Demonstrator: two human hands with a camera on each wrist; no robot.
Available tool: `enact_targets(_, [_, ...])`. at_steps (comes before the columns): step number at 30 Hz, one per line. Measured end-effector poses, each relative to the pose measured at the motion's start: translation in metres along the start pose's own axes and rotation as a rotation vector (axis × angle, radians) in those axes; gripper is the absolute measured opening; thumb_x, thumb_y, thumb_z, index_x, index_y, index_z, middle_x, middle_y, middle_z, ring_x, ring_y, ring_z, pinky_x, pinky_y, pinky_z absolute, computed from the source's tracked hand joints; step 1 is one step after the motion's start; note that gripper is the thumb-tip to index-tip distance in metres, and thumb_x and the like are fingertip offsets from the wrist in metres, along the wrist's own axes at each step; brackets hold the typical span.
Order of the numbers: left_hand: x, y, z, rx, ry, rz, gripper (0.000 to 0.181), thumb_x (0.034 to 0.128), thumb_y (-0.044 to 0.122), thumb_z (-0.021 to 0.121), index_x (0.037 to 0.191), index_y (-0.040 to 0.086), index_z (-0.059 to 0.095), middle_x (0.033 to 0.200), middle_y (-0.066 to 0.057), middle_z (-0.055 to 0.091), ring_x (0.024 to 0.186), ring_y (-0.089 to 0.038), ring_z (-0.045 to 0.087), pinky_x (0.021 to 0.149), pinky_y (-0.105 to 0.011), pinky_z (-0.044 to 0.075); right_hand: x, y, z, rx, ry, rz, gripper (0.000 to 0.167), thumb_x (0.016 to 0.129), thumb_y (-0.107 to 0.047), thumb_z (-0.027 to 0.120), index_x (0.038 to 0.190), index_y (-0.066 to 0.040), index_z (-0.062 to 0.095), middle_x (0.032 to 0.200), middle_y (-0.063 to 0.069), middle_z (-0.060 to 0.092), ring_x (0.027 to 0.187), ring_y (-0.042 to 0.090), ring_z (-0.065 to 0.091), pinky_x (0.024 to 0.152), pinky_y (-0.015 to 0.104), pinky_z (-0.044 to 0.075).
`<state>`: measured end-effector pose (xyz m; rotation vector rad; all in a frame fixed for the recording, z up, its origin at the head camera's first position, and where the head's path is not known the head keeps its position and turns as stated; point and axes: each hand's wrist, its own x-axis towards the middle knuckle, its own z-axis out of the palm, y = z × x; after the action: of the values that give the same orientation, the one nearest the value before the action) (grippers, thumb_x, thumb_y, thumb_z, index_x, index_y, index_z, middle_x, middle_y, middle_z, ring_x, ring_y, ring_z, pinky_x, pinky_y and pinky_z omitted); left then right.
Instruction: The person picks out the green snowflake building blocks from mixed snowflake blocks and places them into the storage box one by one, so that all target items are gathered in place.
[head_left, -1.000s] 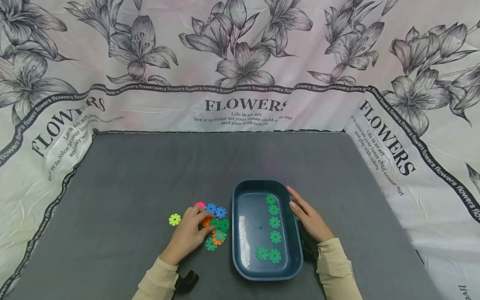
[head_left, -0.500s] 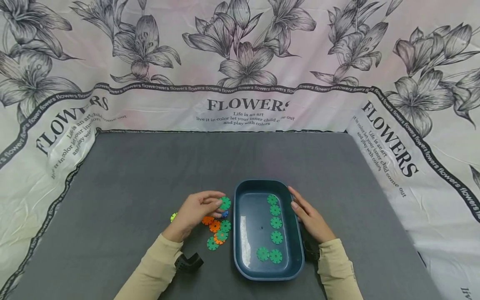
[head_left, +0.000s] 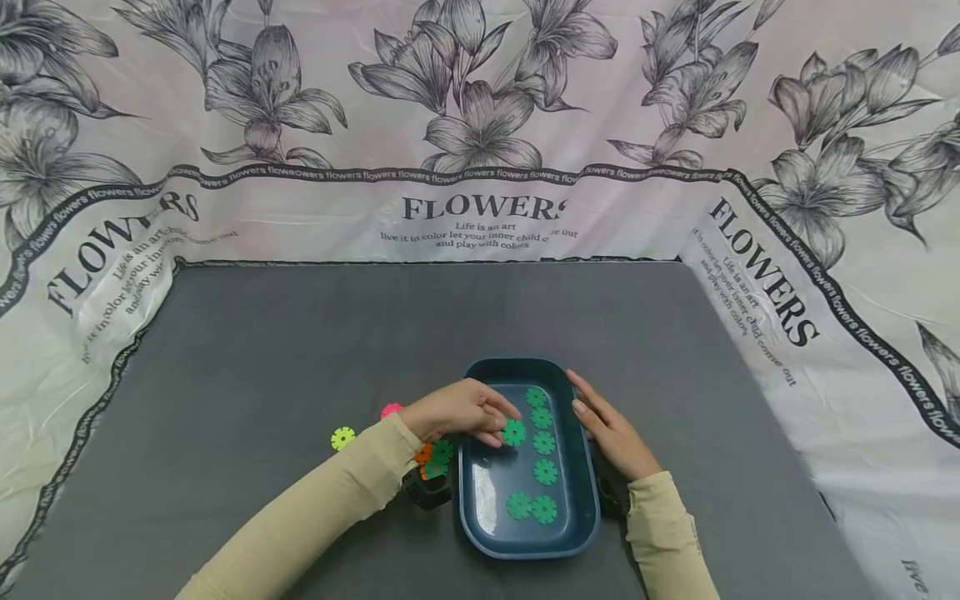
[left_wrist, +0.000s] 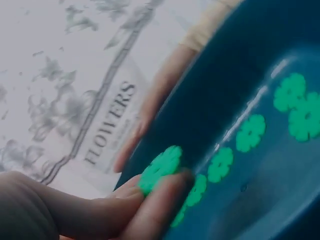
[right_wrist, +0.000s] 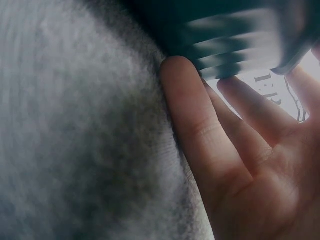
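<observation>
left hand (head_left: 463,410) pinches a flat green wheel (head_left: 513,432) with a notched edge, over the shiny blue tub (head_left: 491,487) with round corners. six more green wheels (head_left: 545,472) lie inside, mostly along the right. right hand (head_left: 618,439), fingers straight, touches the tub's right side. a yellow wheel (head_left: 342,438) sits left on fuzzy gray cloth (head_left: 300,350).

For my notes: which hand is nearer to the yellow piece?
Left. The left hand is right of the yellow piece, partly over the tray; the right hand is farther right, at the tray's right side.
</observation>
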<state>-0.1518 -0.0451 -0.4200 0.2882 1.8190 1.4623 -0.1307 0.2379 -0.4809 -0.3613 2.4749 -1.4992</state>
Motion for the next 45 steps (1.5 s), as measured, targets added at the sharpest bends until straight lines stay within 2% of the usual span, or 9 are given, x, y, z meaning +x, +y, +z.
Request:
enact_targets(8, [0.015, 0.009, 0.013, 0.238, -0.011, -0.038, 0.025, 0.0897, -0.005, 0.054, 0.106, 0.002, 0.072, 0.101, -0.009, 0.068, 0.069, -0.017, 0.068, 0.069, -0.031, 0.057, 0.003, -0.002, 0.001, 0.011, -0.005, 0.002, 0.049, 0.103, -0.035, 0.041, 0.150, -0.038, 0.027, 0.157, 0.009, 0.026, 0.138, 0.040, 0.033, 0.094, 0.062, 0.043])
enact_targets(19, [0.020, 0.010, 0.023, 0.370, -0.057, -0.056, 0.024, 0.0869, -0.009, 0.056, 0.103, -0.001, 0.072, 0.103, -0.010, 0.068, 0.070, -0.018, 0.068, 0.066, -0.030, 0.057, 0.006, -0.006, 0.000, 0.009, -0.004, 0.000, 0.050, 0.104, -0.030, 0.041, 0.151, -0.035, 0.025, 0.157, 0.010, 0.024, 0.138, 0.041, 0.032, 0.093, 0.063, 0.042])
enact_targets(26, [0.018, 0.012, 0.026, 0.457, -0.011, -0.018, 0.022, 0.0814, -0.011, 0.062, 0.094, 0.001, 0.075, 0.082, -0.007, 0.070, 0.063, -0.015, 0.064, 0.061, -0.027, 0.056, 0.007, -0.007, -0.001, 0.015, -0.005, -0.008, 0.049, 0.103, -0.035, 0.042, 0.149, -0.042, 0.026, 0.157, 0.004, 0.025, 0.138, 0.038, 0.034, 0.094, 0.061, 0.043])
enact_targets(31, [0.017, 0.014, 0.029, 0.573, 0.040, 0.047, 0.021, 0.0750, -0.012, 0.067, 0.086, 0.003, 0.075, 0.070, -0.005, 0.070, 0.056, -0.011, 0.059, 0.053, -0.021, 0.049, 0.007, -0.008, -0.002, 0.020, 0.004, -0.006, 0.048, 0.103, -0.037, 0.042, 0.148, -0.044, 0.027, 0.156, 0.001, 0.026, 0.138, 0.037, 0.035, 0.095, 0.061, 0.043])
enact_targets(37, [0.008, 0.016, 0.027, 0.809, 0.118, 0.249, 0.014, 0.0758, -0.001, 0.075, 0.089, 0.004, 0.074, 0.081, -0.007, 0.070, 0.069, -0.014, 0.061, 0.061, -0.022, 0.048, 0.005, -0.008, -0.003, 0.014, 0.009, 0.006, 0.049, 0.102, -0.040, 0.042, 0.149, -0.043, 0.027, 0.157, 0.002, 0.026, 0.138, 0.036, 0.034, 0.095, 0.059, 0.044])
enact_targets(39, [0.000, 0.019, 0.024, 0.818, 0.121, 0.267, 0.014, 0.0804, 0.005, 0.075, 0.094, 0.006, 0.074, 0.086, -0.007, 0.070, 0.074, -0.014, 0.062, 0.063, -0.023, 0.049, 0.003, -0.007, -0.003, 0.014, 0.011, 0.016, 0.049, 0.102, -0.040, 0.043, 0.149, -0.043, 0.027, 0.157, 0.003, 0.026, 0.138, 0.036, 0.035, 0.095, 0.059, 0.044])
enact_targets(41, [-0.013, 0.023, 0.017, 0.745, 0.098, 0.261, 0.015, 0.0860, 0.011, 0.071, 0.101, 0.009, 0.072, 0.089, -0.005, 0.071, 0.077, -0.014, 0.064, 0.065, -0.024, 0.051, 0.002, -0.006, -0.002, 0.006, 0.013, 0.023, 0.050, 0.102, -0.040, 0.043, 0.149, -0.043, 0.026, 0.156, 0.004, 0.027, 0.137, 0.037, 0.036, 0.094, 0.058, 0.045])
enact_targets(43, [-0.029, 0.022, 0.008, 0.578, 0.075, 0.235, 0.015, 0.0911, 0.016, 0.066, 0.106, 0.014, 0.071, 0.091, -0.003, 0.071, 0.081, -0.017, 0.066, 0.068, -0.026, 0.053, 0.000, -0.005, -0.001, 0.002, 0.014, 0.027, 0.049, 0.102, -0.040, 0.042, 0.149, -0.043, 0.027, 0.156, 0.005, 0.028, 0.136, 0.037, 0.037, 0.093, 0.056, 0.046])
enact_targets(45, [-0.047, 0.016, -0.003, 0.390, 0.091, 0.221, 0.017, 0.0945, 0.021, 0.062, 0.110, 0.016, 0.069, 0.094, -0.004, 0.071, 0.085, -0.022, 0.068, 0.073, -0.031, 0.056, -0.001, -0.003, 0.000, 0.006, 0.012, 0.036, 0.049, 0.102, -0.041, 0.043, 0.148, -0.044, 0.028, 0.156, 0.004, 0.029, 0.136, 0.036, 0.038, 0.092, 0.055, 0.047])
